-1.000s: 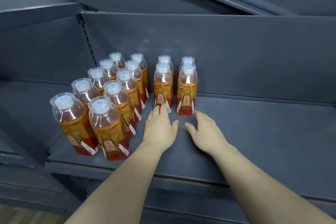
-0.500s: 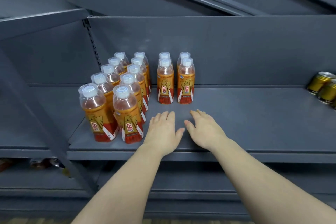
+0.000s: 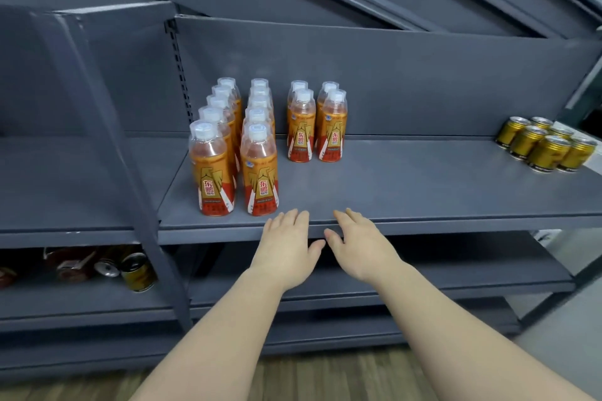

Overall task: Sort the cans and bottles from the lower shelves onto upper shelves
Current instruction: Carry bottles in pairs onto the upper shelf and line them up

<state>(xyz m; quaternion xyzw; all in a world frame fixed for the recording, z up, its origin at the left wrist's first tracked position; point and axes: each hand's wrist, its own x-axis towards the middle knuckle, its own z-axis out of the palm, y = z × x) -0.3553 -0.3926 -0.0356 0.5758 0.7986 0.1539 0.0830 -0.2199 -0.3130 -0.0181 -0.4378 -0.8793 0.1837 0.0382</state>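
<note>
- Hovering side by side over the front edge of the upper shelf [image 3: 423, 192], the left hand [image 3: 286, 247] and right hand [image 3: 361, 247] hold nothing; their fingers are straight and relaxed, and the thumbs nearly touch.
- On that shelf the orange bottles [image 3: 260, 166] stand upright: two long rows at the left, with a block of four just beside them toward the back.
- At the shelf's far right the gold cans [image 3: 547, 150] sit clustered.
- Down on the lower shelf [image 3: 81, 299], at the left, rest some loose cans [image 3: 136, 270].

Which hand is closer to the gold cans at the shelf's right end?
Right. The right hand is at the front edge of the shelf, well left of the gold cans; the left hand is beside it, farther left.
</note>
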